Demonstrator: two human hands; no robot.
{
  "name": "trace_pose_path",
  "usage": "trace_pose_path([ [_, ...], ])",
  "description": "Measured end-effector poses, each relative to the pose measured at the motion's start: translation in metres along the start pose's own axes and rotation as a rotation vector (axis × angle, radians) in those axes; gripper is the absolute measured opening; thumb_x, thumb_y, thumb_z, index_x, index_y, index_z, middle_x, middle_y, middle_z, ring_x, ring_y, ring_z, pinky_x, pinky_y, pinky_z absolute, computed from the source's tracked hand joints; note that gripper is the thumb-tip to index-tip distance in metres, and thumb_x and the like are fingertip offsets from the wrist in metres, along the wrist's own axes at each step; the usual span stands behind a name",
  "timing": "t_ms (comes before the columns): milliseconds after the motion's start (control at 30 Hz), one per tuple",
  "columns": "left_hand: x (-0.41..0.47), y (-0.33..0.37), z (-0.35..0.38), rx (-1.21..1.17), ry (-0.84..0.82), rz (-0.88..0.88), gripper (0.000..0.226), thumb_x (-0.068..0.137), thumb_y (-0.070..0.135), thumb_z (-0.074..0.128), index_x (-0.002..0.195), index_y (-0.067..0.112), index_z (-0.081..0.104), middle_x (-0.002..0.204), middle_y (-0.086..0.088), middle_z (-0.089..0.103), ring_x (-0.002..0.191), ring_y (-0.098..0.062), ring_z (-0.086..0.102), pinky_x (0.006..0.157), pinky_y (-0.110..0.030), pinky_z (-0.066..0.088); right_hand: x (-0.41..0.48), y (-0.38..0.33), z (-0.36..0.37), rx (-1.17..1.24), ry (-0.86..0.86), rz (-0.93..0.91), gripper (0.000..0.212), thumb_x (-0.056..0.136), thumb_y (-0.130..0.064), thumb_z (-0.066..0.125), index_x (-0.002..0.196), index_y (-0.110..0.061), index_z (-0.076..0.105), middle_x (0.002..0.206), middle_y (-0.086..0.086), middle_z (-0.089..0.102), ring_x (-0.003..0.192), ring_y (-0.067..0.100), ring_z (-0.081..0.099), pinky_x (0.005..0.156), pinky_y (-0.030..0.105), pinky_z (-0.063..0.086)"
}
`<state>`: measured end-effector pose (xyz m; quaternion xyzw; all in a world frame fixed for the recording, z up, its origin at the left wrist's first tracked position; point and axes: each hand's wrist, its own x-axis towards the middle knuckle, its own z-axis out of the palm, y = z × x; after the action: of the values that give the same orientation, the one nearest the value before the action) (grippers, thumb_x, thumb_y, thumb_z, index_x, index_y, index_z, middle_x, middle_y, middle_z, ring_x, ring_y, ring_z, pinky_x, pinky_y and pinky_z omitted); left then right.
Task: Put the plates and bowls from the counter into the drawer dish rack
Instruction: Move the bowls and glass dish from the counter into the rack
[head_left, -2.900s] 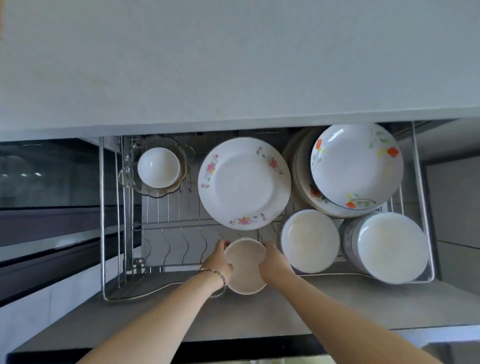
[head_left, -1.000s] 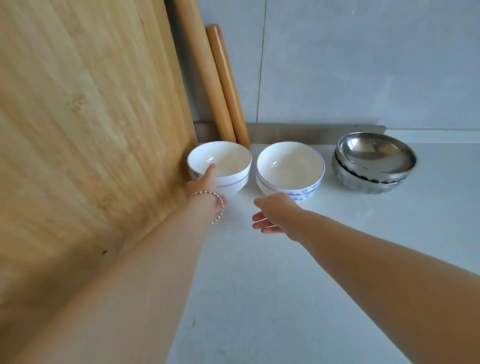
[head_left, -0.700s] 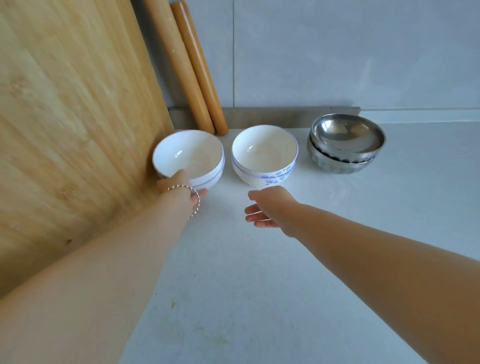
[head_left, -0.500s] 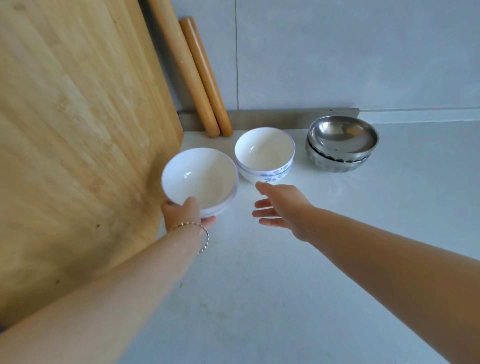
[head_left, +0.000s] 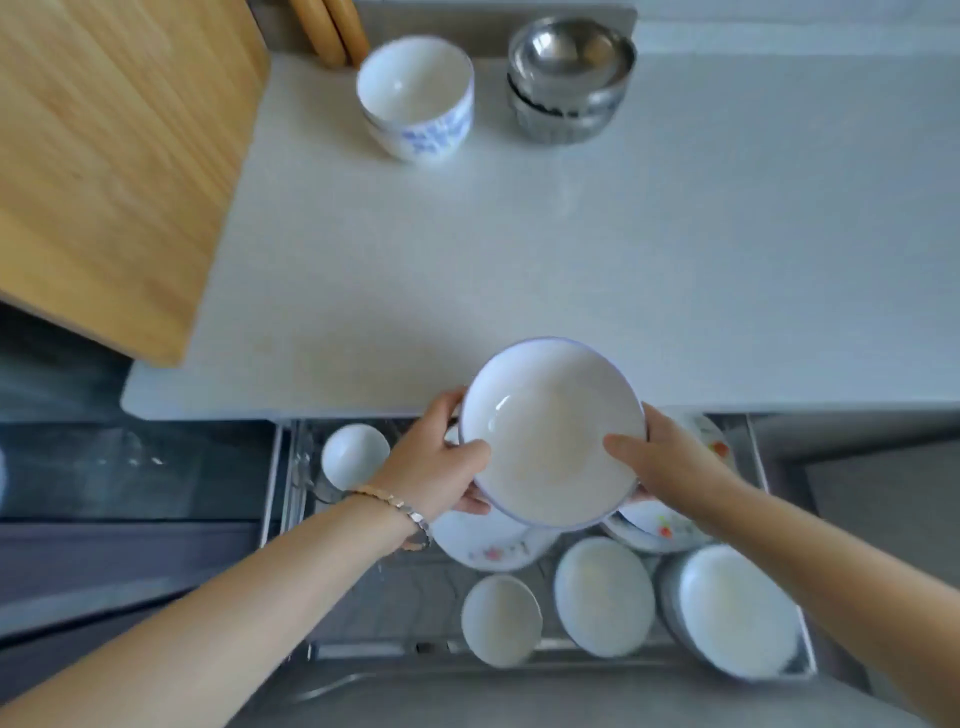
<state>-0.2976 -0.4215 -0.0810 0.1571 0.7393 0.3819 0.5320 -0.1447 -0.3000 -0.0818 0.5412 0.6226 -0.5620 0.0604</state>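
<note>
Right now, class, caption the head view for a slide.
Left hand and right hand hold a white bowl over the drawer dish rack; blue-patterned bowl and steel bowls on the counter.

I log soft, even light: bright on the counter (head_left: 519, 249), dimmer down in the rack (head_left: 358, 650), one small glare spot inside the bowl (head_left: 550, 436), faint shadows, slight motion blur throughout, and wide-angle bowing toward the edges.

A wooden board (head_left: 114, 156) stood at the left. Two rolling pins (head_left: 332, 28) stood upright just beside its far corner. A dark glass panel (head_left: 130, 467) showed below.
</note>
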Motion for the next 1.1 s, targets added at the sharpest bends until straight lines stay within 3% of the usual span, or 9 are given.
trace_pose_path([
  [167, 0.006, -0.073, 0.089, 0.204, -0.174, -0.189, 0.059, 0.090, 0.005, 0.047, 0.142, 0.025, 0.027, 0.109, -0.005, 0.053, 0.097, -0.029, 0.064, 0.079, -0.041, 0.059, -0.009, 0.117, -0.011, -0.249, 0.024, 0.188, 0.041, 0.088, -0.005, 0.048, 0.129, -0.009, 0.047, 0.116, 0.017, 0.062, 0.106, 0.034, 0.058, 0.088, 0.044, 0.050],
  [267, 0.019, -0.113, 0.131, 0.211, -0.164, -0.306, 0.057, 0.089, -0.001, 0.041, 0.140, 0.022, 0.031, 0.116, -0.005, 0.048, 0.098, -0.025, 0.051, 0.074, -0.041, 0.058, -0.004, 0.168, -0.007, -0.311, -0.015, 0.253, 0.054, 0.087, -0.007, 0.048, 0.138, -0.019, 0.036, 0.116, 0.017, 0.062, 0.104, 0.036, 0.058, 0.085, 0.041, 0.050],
  [367, 0.033, -0.137, 0.156, 0.327, -0.143, -0.352, 0.057, 0.089, -0.001, 0.038, 0.140, 0.022, 0.031, 0.125, -0.009, 0.049, 0.097, -0.022, 0.045, 0.065, -0.033, 0.057, 0.008, 0.206, 0.003, -0.258, -0.033, 0.357, 0.053, 0.087, -0.005, 0.045, 0.138, -0.019, 0.036, 0.117, 0.016, 0.060, 0.106, 0.036, 0.056, 0.081, 0.035, 0.047],
  [533, 0.053, -0.151, 0.174, 0.620, -0.131, -0.374, 0.059, 0.092, 0.001, 0.036, 0.144, 0.025, 0.025, 0.136, -0.007, 0.050, 0.118, -0.026, 0.051, 0.077, -0.024, 0.035, 0.028, 0.243, 0.026, -0.175, -0.048, 0.458, 0.054, 0.090, 0.001, 0.038, 0.142, -0.011, 0.030, 0.127, 0.018, 0.055, 0.116, 0.036, 0.053, 0.088, 0.033, 0.044],
  [667, 0.069, -0.167, 0.187, 0.637, -0.155, -0.408, 0.061, 0.090, -0.002, 0.036, 0.144, 0.025, 0.026, 0.135, -0.008, 0.048, 0.117, -0.028, 0.051, 0.087, -0.032, 0.046, 0.034, 0.255, 0.034, -0.172, -0.011, 0.498, 0.051, 0.091, 0.002, 0.036, 0.140, -0.009, 0.029, 0.126, 0.020, 0.054, 0.115, 0.037, 0.053, 0.084, 0.036, 0.045],
  [767, 0.076, -0.178, 0.195, 0.653, -0.120, -0.428, 0.058, 0.090, -0.004, 0.038, 0.142, 0.020, 0.028, 0.131, -0.011, 0.051, 0.116, -0.031, 0.053, 0.094, -0.039, 0.046, 0.035, 0.261, 0.038, -0.184, 0.020, 0.505, 0.054, 0.090, 0.003, 0.032, 0.142, -0.012, 0.027, 0.123, 0.021, 0.055, 0.112, 0.037, 0.055, 0.079, 0.035, 0.044],
  [967, 0.080, -0.187, 0.198, 0.728, -0.084, -0.414, 0.056, 0.094, 0.002, 0.038, 0.146, 0.019, 0.022, 0.133, -0.012, 0.052, 0.118, -0.030, 0.054, 0.095, -0.038, 0.045, 0.040, 0.271, 0.042, -0.407, -0.007, 0.465, 0.053, 0.093, -0.001, 0.036, 0.143, -0.011, 0.022, 0.120, 0.020, 0.060, 0.109, 0.033, 0.060, 0.085, 0.036, 0.049],
  [1033, 0.082, -0.189, 0.199, 0.779, -0.119, -0.427, 0.062, 0.097, 0.006, 0.038, 0.150, 0.020, 0.010, 0.128, -0.015, 0.057, 0.112, -0.030, 0.058, 0.091, -0.037, 0.047, 0.038, 0.275, 0.044, -0.479, -0.020, 0.442, 0.048, 0.095, -0.006, 0.035, 0.142, -0.009, 0.024, 0.114, 0.018, 0.059, 0.105, 0.031, 0.062, 0.083, 0.034, 0.048],
  [1100, 0.084, -0.190, 0.200, 0.837, -0.157, -0.449, 0.069, 0.097, 0.007, 0.037, 0.151, 0.020, -0.004, 0.125, -0.018, 0.058, 0.109, -0.030, 0.060, 0.090, -0.037, 0.047, 0.037, 0.275, 0.045, -0.673, -0.072, 0.393, 0.053, 0.095, -0.007, 0.036, 0.146, -0.004, 0.021, 0.126, 0.014, 0.053, 0.105, 0.024, 0.064, 0.082, 0.028, 0.050],
])
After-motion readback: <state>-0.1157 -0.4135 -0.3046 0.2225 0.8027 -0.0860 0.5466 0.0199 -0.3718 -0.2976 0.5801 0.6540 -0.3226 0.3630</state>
